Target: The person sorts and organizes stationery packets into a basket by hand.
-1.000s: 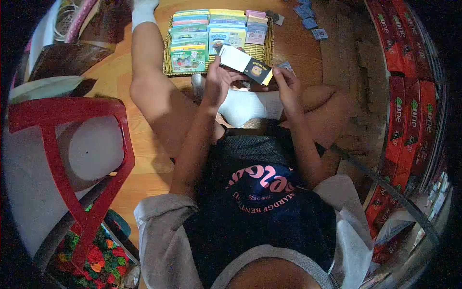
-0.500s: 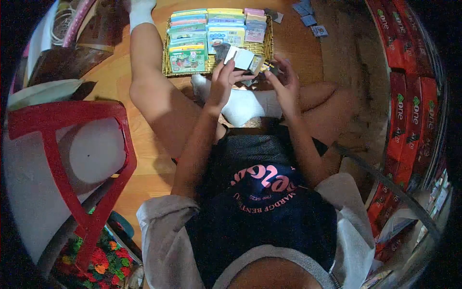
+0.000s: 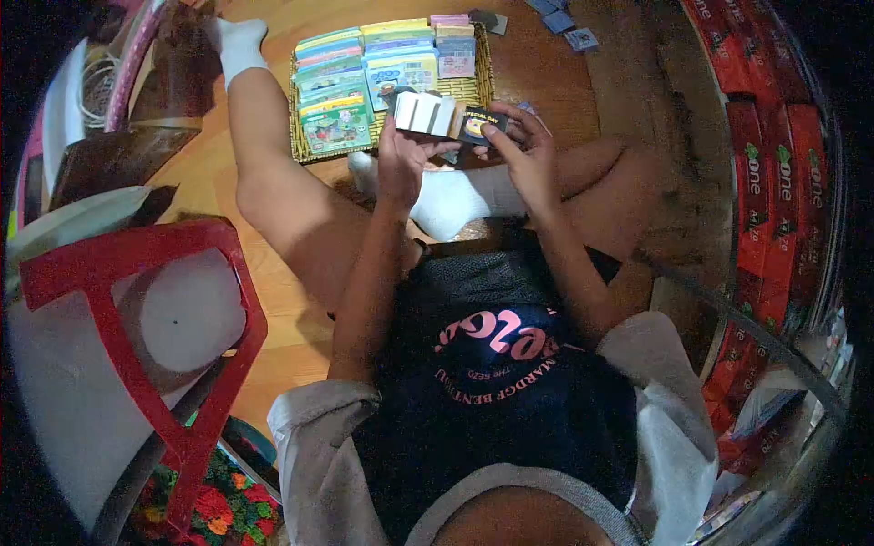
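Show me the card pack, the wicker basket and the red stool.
card pack (image 3: 481, 125), head view, black end with emblem.
wicker basket (image 3: 462, 88), head view, bare front-right corner.
red stool (image 3: 137, 241), head view, top bar.

Single head-worn view, facing steeply down, close above hands (image 3: 401, 160).

Wooden floor (image 3: 273, 305) with wicker basket (image 3: 474, 89), scattered blue cards (image 3: 558, 20), red stool (image 3: 137, 264)

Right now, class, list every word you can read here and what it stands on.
"one": on the red boxes.
Upside-down print on the shirt: not legible.
Print on the pack in left hand and right hand: blurred.
Print on the cards in the basket: too small.
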Motion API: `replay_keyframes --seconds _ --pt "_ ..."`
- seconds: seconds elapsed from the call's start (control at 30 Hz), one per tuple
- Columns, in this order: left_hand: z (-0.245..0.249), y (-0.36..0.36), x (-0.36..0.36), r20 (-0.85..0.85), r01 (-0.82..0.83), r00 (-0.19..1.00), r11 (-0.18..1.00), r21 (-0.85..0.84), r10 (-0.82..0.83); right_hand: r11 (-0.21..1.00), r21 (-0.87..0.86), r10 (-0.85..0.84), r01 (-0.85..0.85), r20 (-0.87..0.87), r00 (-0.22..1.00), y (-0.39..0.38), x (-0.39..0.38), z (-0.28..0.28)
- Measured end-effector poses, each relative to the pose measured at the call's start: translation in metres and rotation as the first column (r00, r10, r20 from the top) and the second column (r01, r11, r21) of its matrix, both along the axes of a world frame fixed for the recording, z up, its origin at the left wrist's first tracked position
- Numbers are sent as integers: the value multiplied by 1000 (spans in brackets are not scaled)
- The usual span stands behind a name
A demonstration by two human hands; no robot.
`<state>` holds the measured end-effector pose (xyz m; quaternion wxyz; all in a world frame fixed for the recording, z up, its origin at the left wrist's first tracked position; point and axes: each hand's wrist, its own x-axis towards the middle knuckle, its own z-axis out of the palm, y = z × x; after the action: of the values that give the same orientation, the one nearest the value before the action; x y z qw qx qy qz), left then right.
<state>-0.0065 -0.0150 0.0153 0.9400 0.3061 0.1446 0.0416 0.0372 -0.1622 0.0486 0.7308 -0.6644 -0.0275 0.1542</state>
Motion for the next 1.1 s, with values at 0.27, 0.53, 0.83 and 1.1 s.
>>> replay_keyframes --seconds 0.27,0.53,0.83,1.1 --pt "15 -19 -9 235 -245 965 702 669 113 995 7 101 -104 181 978 3 -4 10" --pt "66 -20 -26 414 -418 909 132 899 59 971 182 163 -156 -23 986 6 -4 35" --pt "94 -29 -45 236 -360 929 550 753 286 907 392 223 -157 -130 966 0 -14 73" --pt "155 -49 -43 491 -599 770 198 776 407 622 758 357 -196 -51 933 -6 -24 92"
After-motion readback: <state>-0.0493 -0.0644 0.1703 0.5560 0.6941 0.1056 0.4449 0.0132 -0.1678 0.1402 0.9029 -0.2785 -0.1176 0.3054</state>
